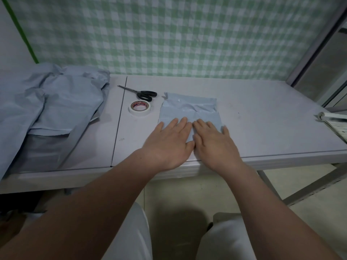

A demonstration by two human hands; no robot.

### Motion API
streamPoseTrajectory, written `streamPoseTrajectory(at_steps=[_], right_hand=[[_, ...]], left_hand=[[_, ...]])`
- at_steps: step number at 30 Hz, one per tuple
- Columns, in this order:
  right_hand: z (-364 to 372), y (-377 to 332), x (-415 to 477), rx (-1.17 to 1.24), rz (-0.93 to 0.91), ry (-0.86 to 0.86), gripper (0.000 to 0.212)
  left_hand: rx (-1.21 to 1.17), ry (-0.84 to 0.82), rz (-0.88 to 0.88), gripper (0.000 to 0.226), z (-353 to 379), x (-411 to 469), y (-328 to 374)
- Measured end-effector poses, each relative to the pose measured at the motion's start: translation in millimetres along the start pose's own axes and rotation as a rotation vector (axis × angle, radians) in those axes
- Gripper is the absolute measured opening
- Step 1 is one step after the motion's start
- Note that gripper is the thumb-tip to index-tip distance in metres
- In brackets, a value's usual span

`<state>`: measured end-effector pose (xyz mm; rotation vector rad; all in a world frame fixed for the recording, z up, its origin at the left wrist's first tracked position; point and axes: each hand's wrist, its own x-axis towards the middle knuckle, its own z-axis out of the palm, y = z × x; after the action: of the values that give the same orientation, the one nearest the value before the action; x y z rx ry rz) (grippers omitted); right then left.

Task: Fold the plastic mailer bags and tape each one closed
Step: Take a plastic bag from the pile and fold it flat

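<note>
So, where is the mailer bag, and what are the hands doing?

One pale blue mailer bag (189, 109) lies flat on the grey table (262, 119), near its front edge and a little right of centre. Both hands are spread flat on the near half of it, fingers straight, palms down. The left hand (169, 143) and right hand (212, 143) sit side by side, thumbs almost touching. Neither pinches anything.

Is it folded yet?

It looks partly folded. Creased layers show at the far end, but I cannot tell how many folds are in it. I see no tape on it.

What makes this pressing step go well?

My judgement: sweep the palms outward from the middle toward the side edges, so trapped air escapes and the crease sets sharp. Thin plastic tends to spring back, so one hand should pin the fold while the other goes for tape.

Where is the tape?

A white tape roll (139, 108) lies flat just left of the bag, on the left hand's side. Black-handled scissors (142, 94) lie just beyond it, blades pointing left.

Anything else?

A rumpled pile of the same blue bags (56, 102) covers the table's left end, seemingly not yet done. Some papers (330, 119) rest at the right edge. A green checked cloth (169, 34) hangs behind.
</note>
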<state>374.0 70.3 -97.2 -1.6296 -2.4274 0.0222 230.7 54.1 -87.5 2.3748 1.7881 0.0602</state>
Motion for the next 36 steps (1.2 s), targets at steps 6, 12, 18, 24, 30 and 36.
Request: streamPoseTrajectory(at_steps=[6,12,18,24,30,36], right_hand=[[-7,12,-11,0.005,0.115,-0.15,0.058],[-11,19,-23,-0.019,0.192,-0.097,0.043],[-11,-4,-34,-0.135,0.093,0.156,0.05],[5,-32,-59,0.012,-0.078,0.089,0.06],[-13,0,-69,0.017,0.041,0.175,0.053],[-19,9,-42,-0.065,0.225,0.287,0.042]], left_hand=[[0.027,-0.04,-0.046,0.06,-5,-6,-11],[0.028,-0.076,-0.087,0.061,-12,-19,-31],[0.157,0.103,-0.031,0.057,-10,-21,-25],[0.049,0.008,-0.067,0.055,-10,-21,-27],[0.042,-0.03,-0.061,0.052,-12,-27,-36],[0.021,-0.024,-0.061,0.052,-12,-31,-43]])
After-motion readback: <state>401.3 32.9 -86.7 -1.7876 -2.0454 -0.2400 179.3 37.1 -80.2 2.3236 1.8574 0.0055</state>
